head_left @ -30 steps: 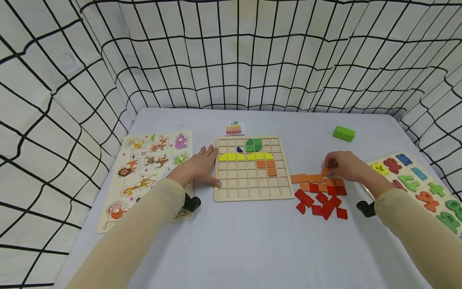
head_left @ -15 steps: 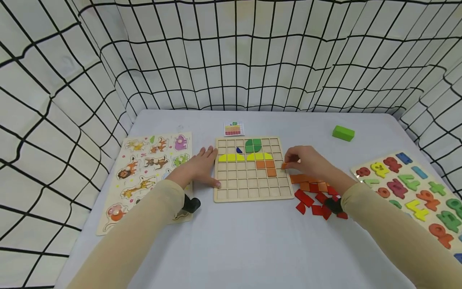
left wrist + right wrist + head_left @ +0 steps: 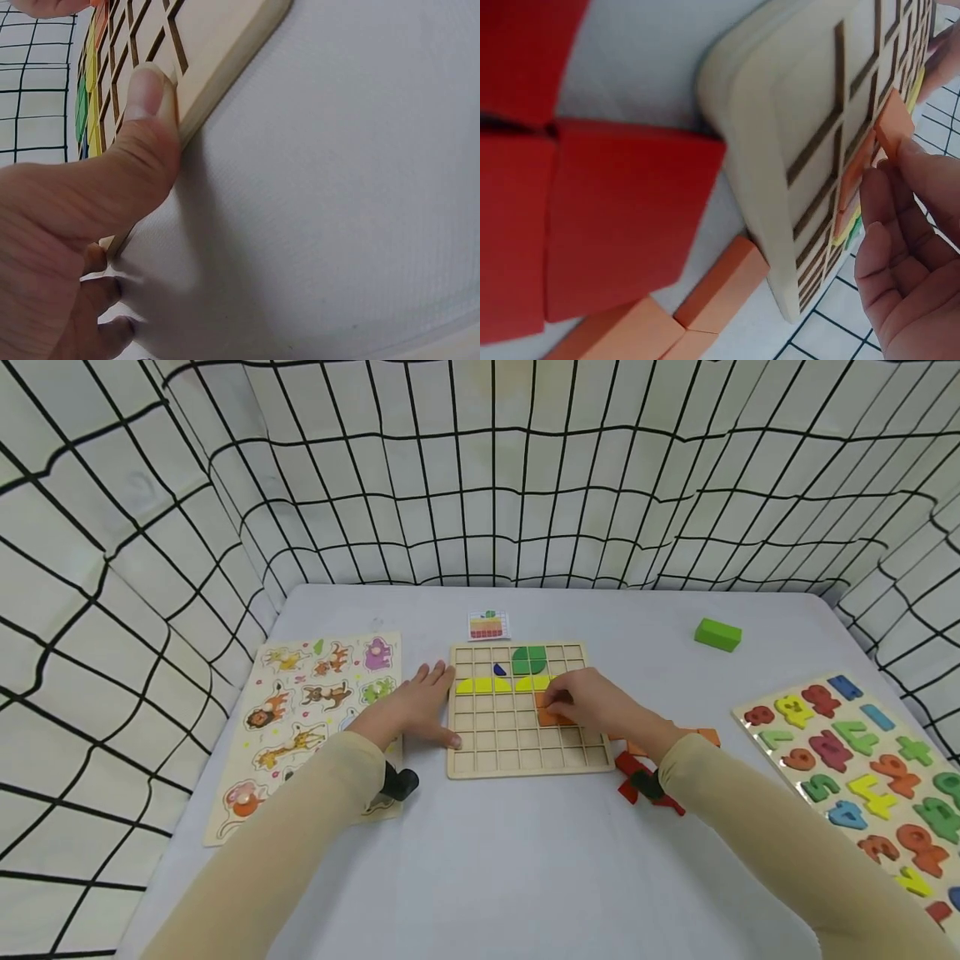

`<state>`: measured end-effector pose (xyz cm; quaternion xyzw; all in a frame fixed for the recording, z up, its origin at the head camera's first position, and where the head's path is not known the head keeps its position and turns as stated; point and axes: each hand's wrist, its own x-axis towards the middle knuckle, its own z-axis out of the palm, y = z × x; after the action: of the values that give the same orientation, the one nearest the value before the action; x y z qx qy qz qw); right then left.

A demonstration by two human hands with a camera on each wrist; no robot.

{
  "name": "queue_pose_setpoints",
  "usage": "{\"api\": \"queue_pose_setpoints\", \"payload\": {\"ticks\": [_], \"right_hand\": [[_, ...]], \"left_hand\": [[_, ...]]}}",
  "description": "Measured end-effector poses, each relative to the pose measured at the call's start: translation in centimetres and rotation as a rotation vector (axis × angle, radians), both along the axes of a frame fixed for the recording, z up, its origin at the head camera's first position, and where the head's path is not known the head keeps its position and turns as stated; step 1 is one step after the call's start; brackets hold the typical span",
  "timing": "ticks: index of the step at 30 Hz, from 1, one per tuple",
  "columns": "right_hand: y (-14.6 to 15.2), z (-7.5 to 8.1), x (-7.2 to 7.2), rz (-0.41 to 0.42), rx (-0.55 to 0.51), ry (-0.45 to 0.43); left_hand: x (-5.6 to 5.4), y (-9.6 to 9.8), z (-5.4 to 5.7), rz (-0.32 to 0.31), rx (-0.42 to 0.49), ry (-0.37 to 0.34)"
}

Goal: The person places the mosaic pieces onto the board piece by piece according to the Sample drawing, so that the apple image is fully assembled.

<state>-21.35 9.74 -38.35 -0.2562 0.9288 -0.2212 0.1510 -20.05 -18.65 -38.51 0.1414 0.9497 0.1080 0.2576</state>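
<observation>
A wooden grid board (image 3: 487, 760) lies mid-table. Set in it are yellow curved pieces (image 3: 480, 686), green pieces (image 3: 528, 660), a small blue piece (image 3: 499, 669) and orange tiles. My left hand (image 3: 415, 706) rests at the board's left edge, thumb (image 3: 148, 94) on the rim, the other fingers lower down beside it. Over the board's right half, my right hand (image 3: 592, 700) pinches an orange square tile (image 3: 894, 124) between thumb and fingertips, tilted close above the cells. The hand partly hides the orange tiles below in the head view.
Red tiles (image 3: 630, 217) and loose orange tiles (image 3: 724, 283) lie right of the board. A picture card (image 3: 488, 626) sits behind it, a green block (image 3: 717, 635) at back right. An animal puzzle (image 3: 251, 756) stands left, a number puzzle (image 3: 797, 781) right. Black netting surrounds the table.
My right hand has moved left from the loose tiles to over the board, carrying the orange tile it picked up. My left hand has stayed at the board's edge.
</observation>
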Motion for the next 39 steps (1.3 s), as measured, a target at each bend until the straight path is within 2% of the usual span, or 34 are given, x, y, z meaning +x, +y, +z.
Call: {"api": "queue_pose_setpoints", "payload": {"ticks": [6,12,19,29,33,39], "right_hand": [[0.0,-0.5,-0.2,0.015,0.026,0.021],[0.0,-0.6,0.0,0.018,0.008,0.028],[0.1,-0.5,0.3,0.01,0.0,-0.014],[0.3,-0.8,0.4,0.02,-0.001,-0.01],[1.6,-0.4,0.2,-0.024,-0.031,-0.027],[5.8,0.4,0.0,-0.119,-0.015,0.006]], "left_hand": [[0.1,0.2,0.2,0.002,-0.006,0.007],[0.2,0.2,0.4,0.005,-0.003,0.008],[0.1,0.2,0.3,0.001,-0.003,0.005],[0.3,0.2,0.4,0.005,-0.002,0.001],[0.4,0.3,0.4,0.005,-0.003,0.002],[0.5,0.1,0.5,0.007,0.003,0.0]]}}
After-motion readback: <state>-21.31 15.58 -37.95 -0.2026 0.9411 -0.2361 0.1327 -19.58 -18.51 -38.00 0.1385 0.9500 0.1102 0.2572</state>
